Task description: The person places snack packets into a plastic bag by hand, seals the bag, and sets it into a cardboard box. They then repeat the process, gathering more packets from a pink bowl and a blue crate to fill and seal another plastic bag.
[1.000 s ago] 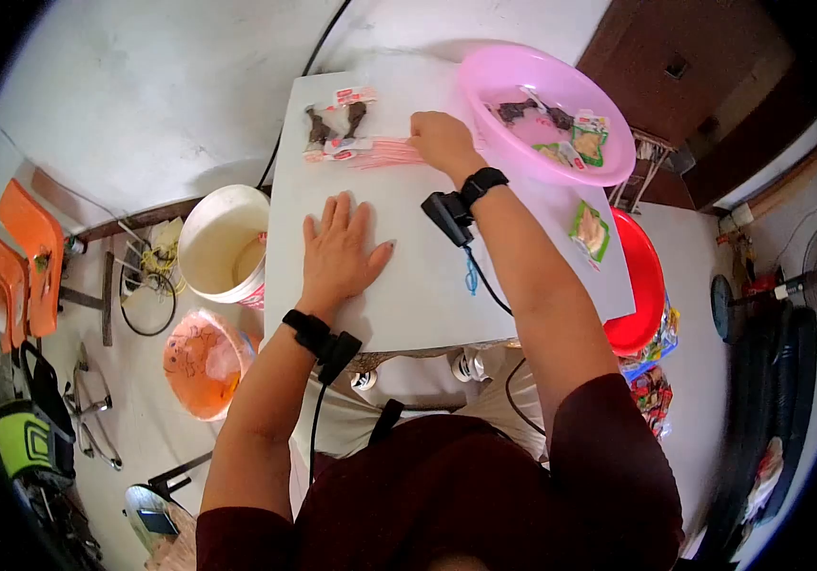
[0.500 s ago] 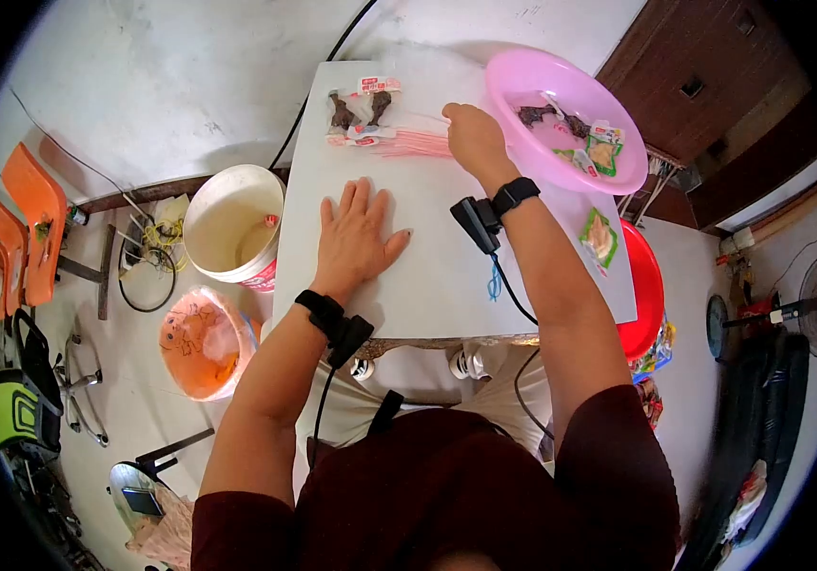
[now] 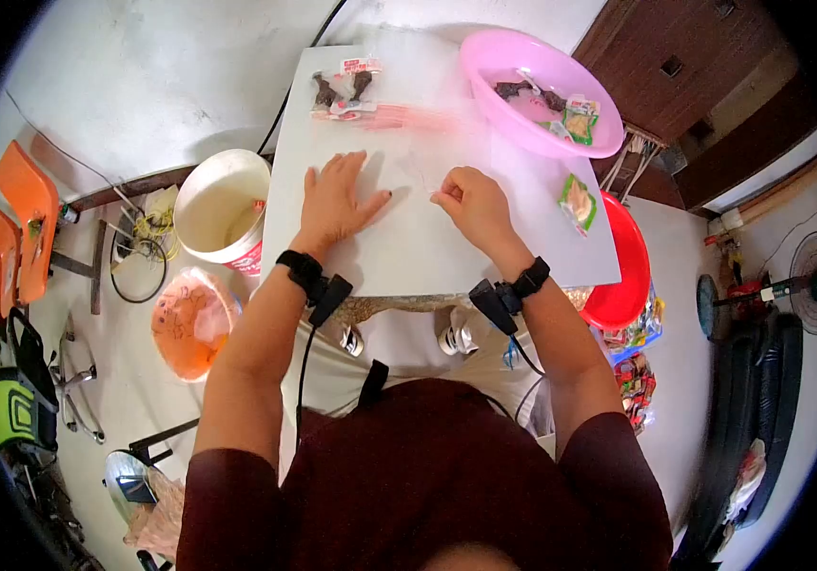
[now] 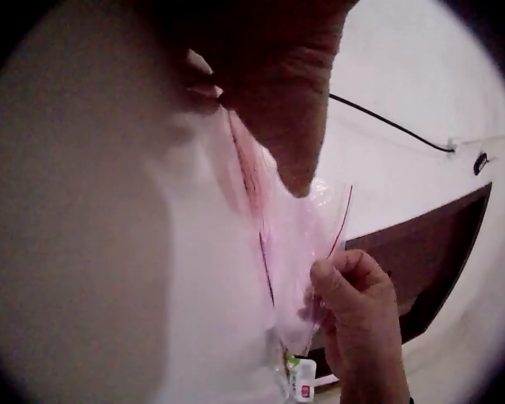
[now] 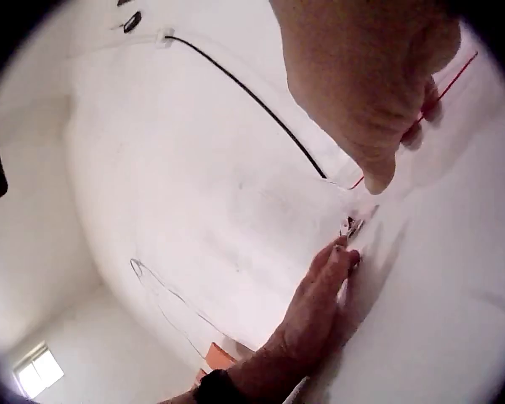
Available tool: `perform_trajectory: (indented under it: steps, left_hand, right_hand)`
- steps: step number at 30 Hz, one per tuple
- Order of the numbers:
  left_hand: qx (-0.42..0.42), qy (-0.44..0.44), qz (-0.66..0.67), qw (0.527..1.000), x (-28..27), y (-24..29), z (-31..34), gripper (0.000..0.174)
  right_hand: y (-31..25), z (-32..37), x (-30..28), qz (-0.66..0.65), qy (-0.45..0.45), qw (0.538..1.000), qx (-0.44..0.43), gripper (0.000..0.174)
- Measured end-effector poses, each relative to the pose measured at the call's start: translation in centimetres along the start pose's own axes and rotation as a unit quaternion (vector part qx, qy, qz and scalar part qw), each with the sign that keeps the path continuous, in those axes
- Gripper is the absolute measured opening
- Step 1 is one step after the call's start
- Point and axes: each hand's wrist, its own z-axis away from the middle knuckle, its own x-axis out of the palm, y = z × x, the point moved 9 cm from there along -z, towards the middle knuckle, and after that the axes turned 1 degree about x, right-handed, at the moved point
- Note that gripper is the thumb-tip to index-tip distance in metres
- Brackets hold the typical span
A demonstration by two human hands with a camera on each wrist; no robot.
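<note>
My right hand pinches a clear plastic zip bag by its edge, over the near middle of the white table. A red strip on the bag shows in both wrist views. Spread fingers mark my left hand, low over the table's left side and holding nothing. Beyond the hands lies a fanned stack of clear zip bags with red strips. Two dark drumstick-like snacks in clear packs with red-and-white labels lie at the far left, by the stack's end.
A pink basin with several snack packs stands at the far right. One green-edged snack packet lies on the table's right side. Below that edge is a red basin. A white bucket and an orange-lined bin stand left.
My right hand has come from the bag stack back toward me, bringing one zip bag. My left hand, flat on the table before, has tilted with its fingers still spread.
</note>
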Motion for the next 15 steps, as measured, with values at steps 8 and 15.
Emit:
perform_trajectory:
  steps: [8, 15]
  left_hand:
    - [0.111, 0.095, 0.051, 0.988, -3.9, 8.2, 2.0, 0.054]
    - [0.265, 0.059, -0.092, 0.958, -3.9, 12.8, 4.6, 0.034]
  right_hand:
    - [-1.5, 4.0, 0.0, -0.031, 0.006, 0.999, -0.029, 0.018]
    - [-1.3, 5.3, 0.1, -0.128, 0.008, 0.991, -0.036, 0.012]
